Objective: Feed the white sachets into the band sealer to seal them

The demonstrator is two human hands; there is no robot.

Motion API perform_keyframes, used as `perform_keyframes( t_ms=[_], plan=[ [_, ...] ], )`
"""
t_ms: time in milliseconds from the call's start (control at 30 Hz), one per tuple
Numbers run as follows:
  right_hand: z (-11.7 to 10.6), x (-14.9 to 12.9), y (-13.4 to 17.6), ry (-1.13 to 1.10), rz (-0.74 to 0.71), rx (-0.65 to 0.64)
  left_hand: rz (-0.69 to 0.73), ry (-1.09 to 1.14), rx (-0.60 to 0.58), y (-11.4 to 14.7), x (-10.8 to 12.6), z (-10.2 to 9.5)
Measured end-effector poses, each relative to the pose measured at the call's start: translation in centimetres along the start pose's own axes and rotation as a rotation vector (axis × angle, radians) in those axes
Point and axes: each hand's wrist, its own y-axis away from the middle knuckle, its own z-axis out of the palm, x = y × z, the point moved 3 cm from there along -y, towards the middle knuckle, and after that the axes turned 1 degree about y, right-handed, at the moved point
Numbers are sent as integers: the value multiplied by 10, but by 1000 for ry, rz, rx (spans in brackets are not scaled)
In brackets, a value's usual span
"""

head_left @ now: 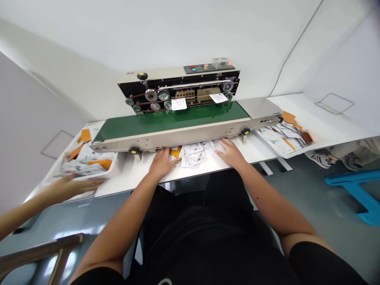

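A loose pile of small white sachets [194,152], with an orange piece [176,151] among them, lies on the table below the front of the sealing machine's conveyor. At the pile's left edge is my left hand [161,164], fingers stretched under the conveyor's edge and thumb apart, touching the sachets. My right hand [233,153] rests against the right side, thumb and fingers spread. Neither hand grips anything that I can see. Two white sachets ride in the machine, one at the middle [179,104] and one farther right [219,97].
The band sealer [181,89] with its green belt [178,120] spans the table. A white bin [114,168] of sachets stands left, with another person's hand [71,186] beside it. More sachets fill a tray [277,149] at right. A blue stool [356,182] stands beyond.
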Motion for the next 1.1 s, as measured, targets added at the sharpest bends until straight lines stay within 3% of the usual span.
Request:
perform_keyframes(
  t_ms=[100,233,367,500,600,900,1100],
  plan=[
    [18,0,-16,78,144,-125,-41,-108,-81,-14,13,1],
    [26,-20,-43,203,159,-241,-5,-181,-127,-30,22,4],
    [42,-47,-48,258,96,-306,80,-180,-140,-33,24,7],
    [59,-74,-45,245,-4,-278,175,-130,-132,-28,21,6],
    [64,-85,-46,254,19,-232,221,-91,-131,-26,17,4],
    [58,-86,-44,226,103,-174,322,-26,-90,-17,16,4],
    [54,-86,-41,156,47,-177,255,-36,-68,-18,22,6]
  ],
)
